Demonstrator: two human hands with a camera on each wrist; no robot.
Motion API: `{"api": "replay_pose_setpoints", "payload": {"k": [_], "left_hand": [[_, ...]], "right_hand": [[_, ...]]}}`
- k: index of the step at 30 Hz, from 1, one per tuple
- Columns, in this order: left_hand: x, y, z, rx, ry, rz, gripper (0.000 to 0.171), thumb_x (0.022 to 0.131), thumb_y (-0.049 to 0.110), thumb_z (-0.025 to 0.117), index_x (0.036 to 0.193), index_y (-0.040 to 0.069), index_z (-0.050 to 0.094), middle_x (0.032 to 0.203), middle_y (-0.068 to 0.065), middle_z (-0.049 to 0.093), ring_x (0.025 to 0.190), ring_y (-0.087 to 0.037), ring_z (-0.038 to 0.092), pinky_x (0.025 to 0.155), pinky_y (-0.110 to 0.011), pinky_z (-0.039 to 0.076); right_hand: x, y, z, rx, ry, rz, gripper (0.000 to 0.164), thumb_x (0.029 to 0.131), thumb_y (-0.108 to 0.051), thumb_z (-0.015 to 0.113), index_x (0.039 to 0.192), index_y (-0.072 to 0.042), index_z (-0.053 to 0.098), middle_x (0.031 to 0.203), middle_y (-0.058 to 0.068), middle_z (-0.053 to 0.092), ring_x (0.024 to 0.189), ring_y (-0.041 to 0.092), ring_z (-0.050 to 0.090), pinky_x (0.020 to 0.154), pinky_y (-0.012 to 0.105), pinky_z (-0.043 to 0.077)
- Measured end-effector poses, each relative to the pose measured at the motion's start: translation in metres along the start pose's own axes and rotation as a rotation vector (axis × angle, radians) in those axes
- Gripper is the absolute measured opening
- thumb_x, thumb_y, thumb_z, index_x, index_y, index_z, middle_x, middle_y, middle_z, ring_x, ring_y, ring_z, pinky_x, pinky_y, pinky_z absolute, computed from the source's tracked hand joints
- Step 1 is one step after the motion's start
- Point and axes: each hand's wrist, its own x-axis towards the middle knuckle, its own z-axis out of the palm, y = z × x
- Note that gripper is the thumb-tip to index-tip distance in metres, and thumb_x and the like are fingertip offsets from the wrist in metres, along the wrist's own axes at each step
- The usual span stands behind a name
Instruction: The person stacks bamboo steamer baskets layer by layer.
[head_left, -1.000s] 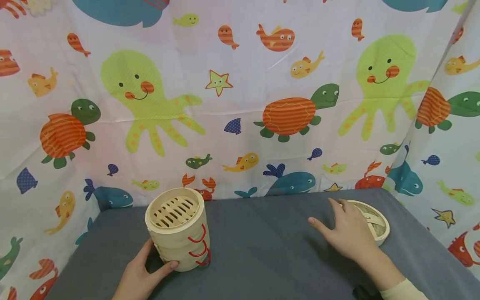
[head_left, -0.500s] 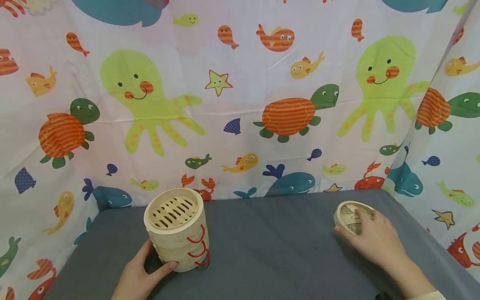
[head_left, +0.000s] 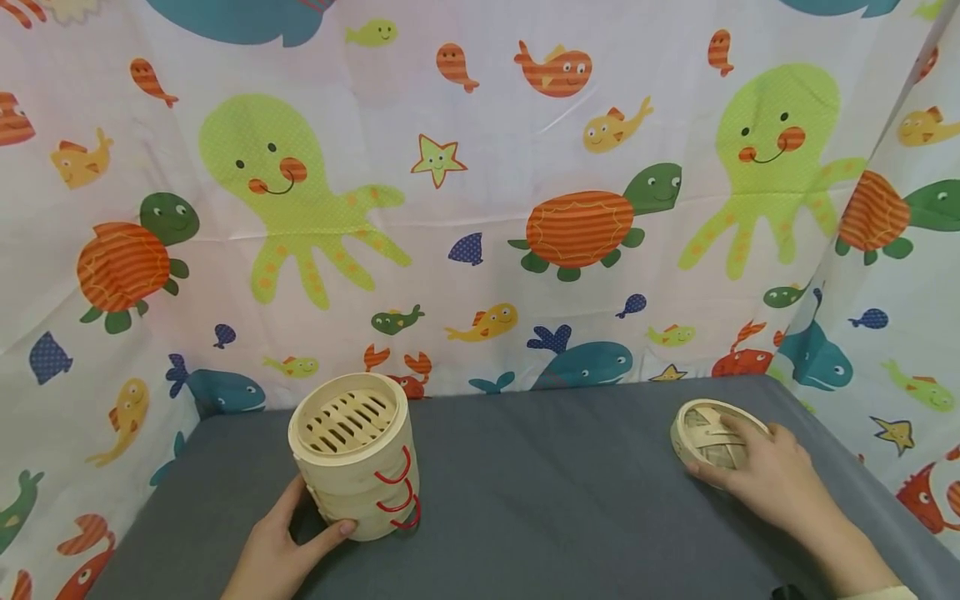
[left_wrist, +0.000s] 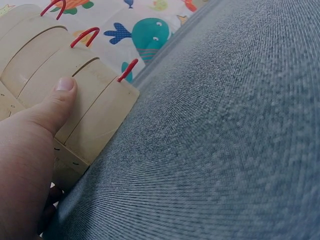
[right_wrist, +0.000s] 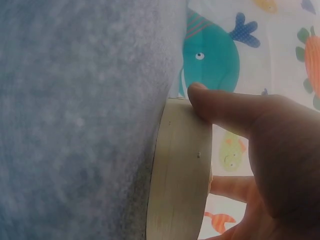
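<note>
Steamer [head_left: 367,500]: how's it held?
"Left hand [head_left: 279,543] half-curled round its base, thumb in front, at left on the table [head_left: 540,483]."
"Right hand [head_left: 776,475]?"
"Fingers bent, gripping the lid [head_left: 702,433] at right."
"Looks?"
"Steamer pale, slat-topped; lid woven."

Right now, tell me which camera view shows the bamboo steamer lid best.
The head view: it shows the bamboo steamer lid from above, woven top and rim, partly covered by the right hand. The right wrist view shows mainly its side wall up close. The left wrist view does not show it.
</note>
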Motion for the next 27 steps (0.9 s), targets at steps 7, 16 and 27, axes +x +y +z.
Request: {"api": "replay_pose_setpoints", "payload": {"k": [7, 16, 27], "left_hand": [[-0.002, 0.001, -0.001, 0.004, 0.012, 0.019, 0.119, 0.094, 0.066, 0.08, 0.176, 0.009, 0.017, 0.173, -0.028, 0.032, 0.155, -0.056, 0.035, 0.116, -0.077, 0.037], [-0.002, 0.002, 0.0, -0.004, -0.002, -0.006, 0.12, 0.093, 0.068, 0.079, 0.177, 0.01, 0.015, 0.174, -0.028, 0.03, 0.156, -0.056, 0.032, 0.117, -0.077, 0.036], [-0.001, -0.001, 0.001, -0.009, 0.008, 0.007, 0.119, 0.093, 0.067, 0.079, 0.176, 0.008, 0.018, 0.173, -0.029, 0.032, 0.155, -0.055, 0.035, 0.116, -0.077, 0.037]], "right_hand": [[0.002, 0.0, -0.002, 0.0, -0.009, 0.007, 0.109, 0.087, -0.071, 0.082, 0.155, 0.006, 0.047, 0.134, 0.052, 0.044, 0.113, 0.07, 0.05, 0.079, 0.074, 0.049], [0.005, 0.002, -0.005, -0.004, -0.018, 0.014, 0.107, 0.09, -0.075, 0.076, 0.156, 0.004, 0.048, 0.13, 0.051, 0.048, 0.109, 0.065, 0.053, 0.072, 0.065, 0.052], [0.007, -0.041, -0.013, 0.079, 0.048, -0.022, 0.104, 0.092, -0.076, 0.073, 0.161, -0.002, 0.048, 0.14, 0.045, 0.047, 0.119, 0.061, 0.05, 0.08, 0.068, 0.05]]}}
